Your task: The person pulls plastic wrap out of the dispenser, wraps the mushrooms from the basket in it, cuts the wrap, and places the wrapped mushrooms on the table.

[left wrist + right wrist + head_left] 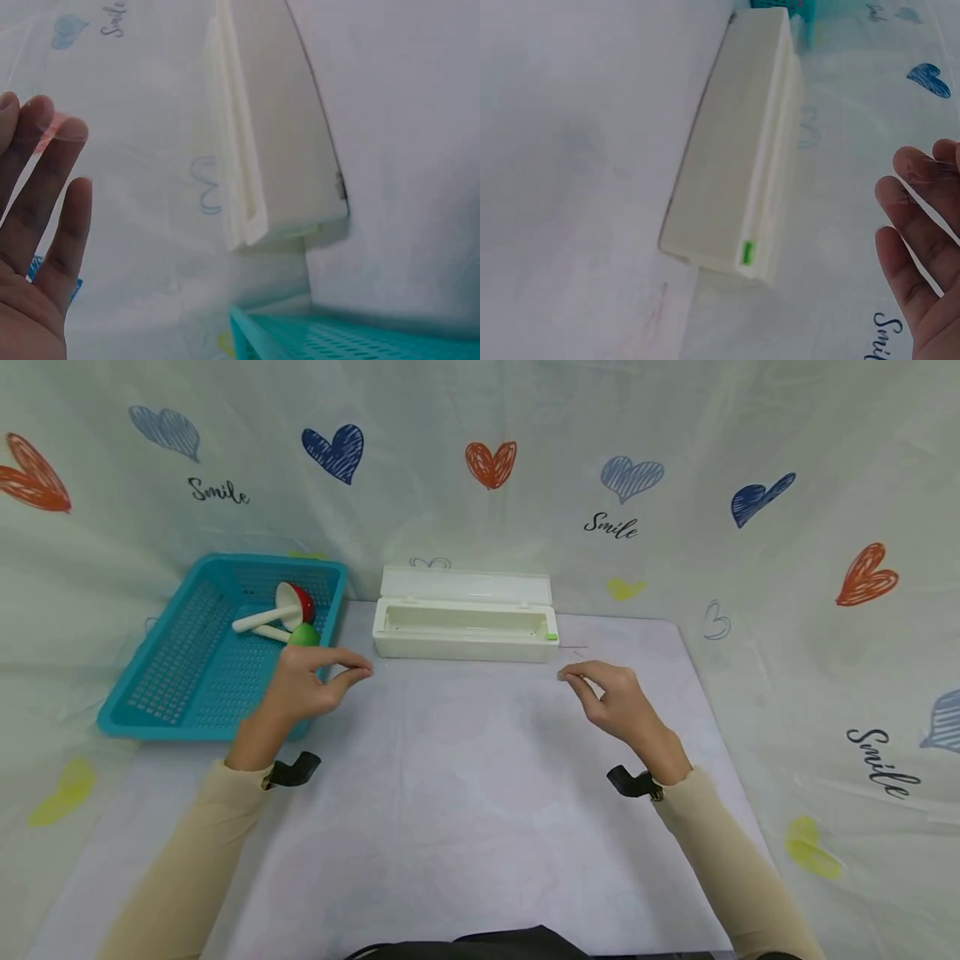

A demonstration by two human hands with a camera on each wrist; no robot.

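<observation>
Both hands are raised over the white table, apart from each other. My left hand (315, 681), beside the blue basket, pinches thumb and fingertips together. My right hand (611, 697) makes the same pinch at the right. A thin, see-through plastic film (71, 129) shows at the left fingertips in the left wrist view. Wrinkles of the clear film also cross the right fingertips (904, 191) in the right wrist view; its full outline is too faint to follow. Between and beyond the hands stands a long white box (465, 647), its lid (465, 583) raised and a hollow trough inside.
A blue perforated basket (123, 727) stands at the left, holding a red-capped mushroom-shaped toy (302, 606) and a green-tipped one (304, 635). Behind the table hangs a pale sheet (555, 410) printed with hearts. The box carries a green tab (747, 253) at its right end.
</observation>
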